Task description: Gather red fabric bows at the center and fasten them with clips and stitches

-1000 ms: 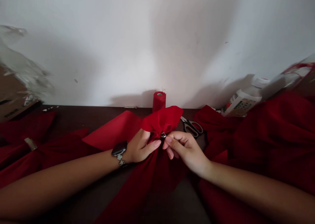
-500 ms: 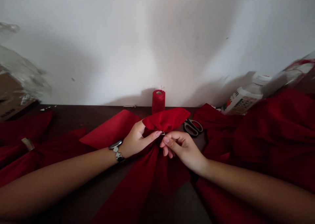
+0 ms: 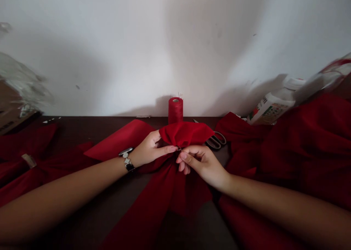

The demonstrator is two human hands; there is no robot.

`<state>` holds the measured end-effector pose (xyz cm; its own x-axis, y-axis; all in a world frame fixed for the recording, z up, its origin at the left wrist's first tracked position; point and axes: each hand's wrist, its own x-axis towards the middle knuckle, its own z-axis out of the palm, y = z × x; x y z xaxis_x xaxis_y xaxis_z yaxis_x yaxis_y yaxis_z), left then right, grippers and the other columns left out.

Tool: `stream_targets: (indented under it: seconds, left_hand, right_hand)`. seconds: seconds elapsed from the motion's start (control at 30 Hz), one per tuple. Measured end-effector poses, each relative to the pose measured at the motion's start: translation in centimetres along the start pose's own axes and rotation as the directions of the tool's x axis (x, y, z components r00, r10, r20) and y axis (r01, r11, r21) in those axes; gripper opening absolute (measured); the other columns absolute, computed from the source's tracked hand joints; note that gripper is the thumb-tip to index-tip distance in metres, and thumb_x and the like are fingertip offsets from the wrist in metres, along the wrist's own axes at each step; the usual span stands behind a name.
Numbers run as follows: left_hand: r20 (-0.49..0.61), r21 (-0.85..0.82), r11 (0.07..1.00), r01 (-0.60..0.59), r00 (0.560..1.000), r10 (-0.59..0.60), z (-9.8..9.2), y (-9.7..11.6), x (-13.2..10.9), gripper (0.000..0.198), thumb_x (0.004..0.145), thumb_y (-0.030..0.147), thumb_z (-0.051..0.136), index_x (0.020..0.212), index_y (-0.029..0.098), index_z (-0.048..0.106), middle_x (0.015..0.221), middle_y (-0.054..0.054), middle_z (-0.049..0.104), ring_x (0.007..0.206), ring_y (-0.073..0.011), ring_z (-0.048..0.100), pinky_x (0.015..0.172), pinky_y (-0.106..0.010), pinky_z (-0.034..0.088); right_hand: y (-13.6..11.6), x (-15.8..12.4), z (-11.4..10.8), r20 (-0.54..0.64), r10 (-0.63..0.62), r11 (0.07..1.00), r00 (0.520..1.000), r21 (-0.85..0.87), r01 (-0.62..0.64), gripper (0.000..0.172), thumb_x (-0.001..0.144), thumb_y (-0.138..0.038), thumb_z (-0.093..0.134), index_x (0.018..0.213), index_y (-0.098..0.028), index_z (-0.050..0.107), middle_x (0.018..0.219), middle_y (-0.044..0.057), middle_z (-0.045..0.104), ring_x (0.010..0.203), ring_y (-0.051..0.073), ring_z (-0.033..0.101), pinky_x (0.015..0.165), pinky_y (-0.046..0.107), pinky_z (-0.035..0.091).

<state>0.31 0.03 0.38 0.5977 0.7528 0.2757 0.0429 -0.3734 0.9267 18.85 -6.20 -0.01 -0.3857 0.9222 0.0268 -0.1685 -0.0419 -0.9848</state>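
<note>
A red fabric bow [image 3: 186,133] lies gathered at the middle of the dark table [image 3: 82,131], its tails running toward me. My left hand [image 3: 149,150], with a watch on the wrist, pinches the gathered centre of the bow. My right hand [image 3: 201,162] is closed, thumb and finger pinching a small metal piece [image 3: 179,148] at that same centre, touching the left fingertips. What the metal piece is I cannot tell.
A red thread spool [image 3: 175,110] stands against the white wall behind the bow. Scissors [image 3: 216,140] lie just right of it. A white bottle [image 3: 270,107] leans at the right above piled red fabric [image 3: 301,147]. Another red bow [image 3: 27,162] lies at left, under crumpled plastic [image 3: 22,85].
The upper loop of the bow has dropped from standing up to lying flatter over the centre. Both hands shifted slightly away from me and kept their pinch.
</note>
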Motion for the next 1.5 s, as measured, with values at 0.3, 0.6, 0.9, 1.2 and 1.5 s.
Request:
stream_targets:
  seconds: [0.3, 0.6, 0.9, 1.2, 1.5]
  left_hand:
    - [0.027, 0.009, 1.0, 0.029, 0.999, -0.029, -0.25, -0.34, 0.4, 0.037, 0.076, 0.028, 0.069, 0.109, 0.012, 0.06, 0.107, -0.011, 0.07, 0.098, -0.0232, 0.066, 0.087, -0.036, 0.053]
    - [0.0, 0.025, 0.998, 0.056, 0.998, -0.056, -0.07, -0.01, 0.41, 0.028, 0.075, 0.027, 0.07, 0.097, 0.011, 0.063, 0.095, -0.01, 0.073, 0.088, -0.0218, 0.068, 0.08, -0.034, 0.055]
    - [0.004, 0.05, 0.999, 0.022, 1.0, -0.022, -0.01, -0.07, 0.39, 0.029, 0.076, 0.025, 0.069, 0.101, 0.011, 0.062, 0.099, -0.009, 0.072, 0.093, -0.0214, 0.067, 0.083, -0.033, 0.054]
    - [0.013, 0.052, 0.999, -0.011, 1.0, 0.01, 0.12, -0.02, 0.23, 0.032, 0.077, 0.023, 0.069, 0.105, 0.012, 0.062, 0.104, -0.01, 0.071, 0.098, -0.0219, 0.066, 0.087, -0.034, 0.054]
    - [0.014, 0.042, 0.999, -0.017, 1.0, 0.016, 0.11, -0.19, 0.21, 0.031, 0.077, 0.025, 0.069, 0.104, 0.012, 0.062, 0.103, -0.009, 0.071, 0.097, -0.0214, 0.066, 0.087, -0.032, 0.053]
  right_hand:
    - [0.05, 0.14, -0.21, 0.002, 0.058, 0.998, 0.998, 0.013, -0.058, 0.039, 0.074, -0.051, 0.066, 0.072, -0.012, 0.065, 0.059, 0.0, 0.062, 0.048, 0.005, 0.054, 0.05, 0.019, 0.046]
    - [0.11, 0.2, -0.14, -0.004, 0.049, 0.999, 0.999, 0.006, -0.049, 0.04, 0.074, -0.052, 0.065, 0.071, -0.012, 0.063, 0.057, 0.0, 0.062, 0.046, 0.005, 0.053, 0.048, 0.018, 0.044]
    - [0.17, 0.11, -0.28, -0.008, 0.052, 0.999, 0.999, 0.012, -0.052, 0.04, 0.076, -0.052, 0.063, 0.07, -0.012, 0.062, 0.054, -0.002, 0.06, 0.044, 0.005, 0.051, 0.046, 0.018, 0.043]
    - [-0.26, -0.04, 0.01, -0.036, 0.104, 0.994, 0.994, 0.032, -0.103, 0.039, 0.077, -0.05, 0.063, 0.069, -0.012, 0.061, 0.051, -0.003, 0.057, 0.042, 0.005, 0.048, 0.044, 0.017, 0.037]
    - [0.0, 0.05, -0.05, -0.018, 0.077, 0.996, 0.997, 0.054, -0.076, 0.037, 0.079, -0.048, 0.061, 0.069, -0.013, 0.06, 0.049, -0.004, 0.054, 0.041, 0.004, 0.045, 0.043, 0.017, 0.035]
